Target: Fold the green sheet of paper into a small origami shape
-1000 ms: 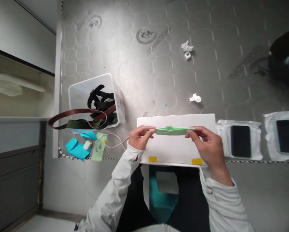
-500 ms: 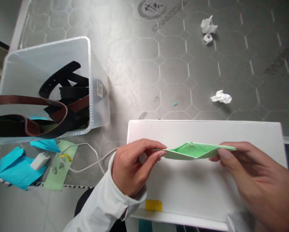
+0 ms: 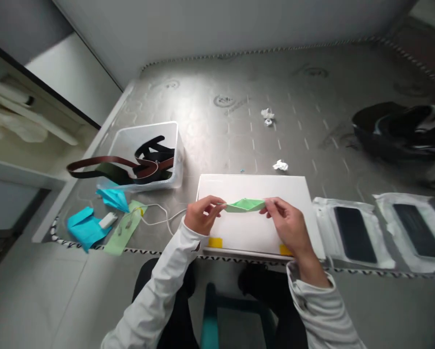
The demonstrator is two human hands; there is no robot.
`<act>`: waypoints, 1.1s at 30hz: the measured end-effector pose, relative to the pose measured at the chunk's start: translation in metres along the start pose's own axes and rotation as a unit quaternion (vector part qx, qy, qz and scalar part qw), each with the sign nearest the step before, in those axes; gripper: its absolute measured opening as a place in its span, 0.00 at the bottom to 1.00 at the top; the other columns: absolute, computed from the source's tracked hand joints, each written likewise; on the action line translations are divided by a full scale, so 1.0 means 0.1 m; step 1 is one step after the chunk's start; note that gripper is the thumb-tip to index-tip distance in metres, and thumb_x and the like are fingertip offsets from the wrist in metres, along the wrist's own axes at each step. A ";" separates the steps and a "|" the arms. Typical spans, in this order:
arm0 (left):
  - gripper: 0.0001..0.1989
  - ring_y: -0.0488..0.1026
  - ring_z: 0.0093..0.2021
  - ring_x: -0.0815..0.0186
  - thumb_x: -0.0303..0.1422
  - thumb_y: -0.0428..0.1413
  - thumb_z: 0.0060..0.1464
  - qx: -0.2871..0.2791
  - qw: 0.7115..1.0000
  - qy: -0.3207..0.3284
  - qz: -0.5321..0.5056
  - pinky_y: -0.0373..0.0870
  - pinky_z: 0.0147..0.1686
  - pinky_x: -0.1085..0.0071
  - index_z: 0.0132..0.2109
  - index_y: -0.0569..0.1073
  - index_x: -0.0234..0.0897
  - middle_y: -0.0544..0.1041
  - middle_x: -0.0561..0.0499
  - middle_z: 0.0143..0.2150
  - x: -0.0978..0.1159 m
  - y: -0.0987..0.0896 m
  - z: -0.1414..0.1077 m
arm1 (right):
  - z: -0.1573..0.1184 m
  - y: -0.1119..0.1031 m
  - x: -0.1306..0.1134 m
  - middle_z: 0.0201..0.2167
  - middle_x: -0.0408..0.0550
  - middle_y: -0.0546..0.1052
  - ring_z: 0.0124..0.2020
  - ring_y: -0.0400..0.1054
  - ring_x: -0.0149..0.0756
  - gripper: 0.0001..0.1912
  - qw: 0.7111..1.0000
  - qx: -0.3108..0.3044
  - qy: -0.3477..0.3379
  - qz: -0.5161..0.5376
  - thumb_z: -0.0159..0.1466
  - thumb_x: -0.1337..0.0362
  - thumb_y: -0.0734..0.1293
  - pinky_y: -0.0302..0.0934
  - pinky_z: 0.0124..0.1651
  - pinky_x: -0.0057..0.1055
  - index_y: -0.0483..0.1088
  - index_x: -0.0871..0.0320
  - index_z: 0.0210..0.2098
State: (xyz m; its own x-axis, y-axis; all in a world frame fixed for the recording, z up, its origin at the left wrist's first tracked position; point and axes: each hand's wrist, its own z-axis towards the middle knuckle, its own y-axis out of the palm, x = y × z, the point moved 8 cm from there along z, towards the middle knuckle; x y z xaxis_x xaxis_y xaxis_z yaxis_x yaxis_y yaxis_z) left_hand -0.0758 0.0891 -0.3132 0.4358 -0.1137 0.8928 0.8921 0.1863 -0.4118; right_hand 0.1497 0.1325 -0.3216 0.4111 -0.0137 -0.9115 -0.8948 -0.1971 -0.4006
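Observation:
A folded light-green paper boat [image 3: 245, 206] is stretched level between my two hands, its pocket slightly spread along the top. My left hand [image 3: 201, 216] pinches the left tip between thumb and fingers. At the other tip, my right hand [image 3: 290, 224] grips the paper the same way, thumb in front. Below the boat lies a flat white box [image 3: 251, 232], with yellow tape [image 3: 215, 242] on its near edge.
On the left stands a clear plastic bin [image 3: 179, 160] of belts. Near it lie blue folded paper [image 3: 86, 230], green paper [image 3: 120, 241], a white charger [image 3: 108, 220] and a cable. Crumpled tissue [image 3: 280, 165] lies behind the box. Phones [image 3: 355, 234] on white wrapping are at right.
My view has drawn back and tipped up, so more of the table, the phones and a dark bag show. Both hands still hold the boat by its tips.

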 end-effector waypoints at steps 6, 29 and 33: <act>0.13 0.77 0.22 0.68 0.42 0.59 0.54 0.084 0.994 -0.062 -0.046 0.71 0.21 0.78 0.35 0.76 0.36 0.79 0.52 0.26 0.26 0.06 -0.58 | -0.58 -0.18 -0.04 0.30 0.48 0.79 0.33 0.72 0.38 0.17 0.998 -0.045 -0.023 0.041 0.63 0.50 0.63 0.64 0.39 0.32 0.73 0.58 0.35; 0.34 0.79 0.28 0.61 0.62 0.54 0.42 0.043 0.969 -0.136 -0.203 0.75 0.29 0.68 0.41 0.71 0.35 0.79 0.50 0.31 0.30 0.56 -1.24 | -1.27 -0.16 -0.31 0.27 0.47 0.80 0.28 0.75 0.42 0.09 0.997 0.030 -0.075 0.000 0.52 0.59 0.67 0.66 0.33 0.33 0.76 0.56 0.30; 0.34 0.77 0.25 0.62 0.63 0.52 0.43 0.038 0.975 -0.147 -0.163 0.75 0.27 0.68 0.40 0.71 0.35 0.78 0.50 0.31 0.32 0.59 -1.25 | -1.35 -0.16 -0.33 0.28 0.48 0.81 0.32 0.75 0.43 0.09 0.995 0.050 -0.091 -0.012 0.51 0.59 0.67 0.65 0.35 0.33 0.76 0.56 0.29</act>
State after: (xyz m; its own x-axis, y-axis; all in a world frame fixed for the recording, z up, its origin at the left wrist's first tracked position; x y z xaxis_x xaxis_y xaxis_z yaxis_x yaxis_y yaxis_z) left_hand 0.0052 -0.0254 -0.3316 0.0680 0.1035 0.9923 0.9612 0.2598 -0.0930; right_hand 0.1740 0.0043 -0.2722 0.4021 0.1683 -0.9000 -0.9020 -0.0961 -0.4210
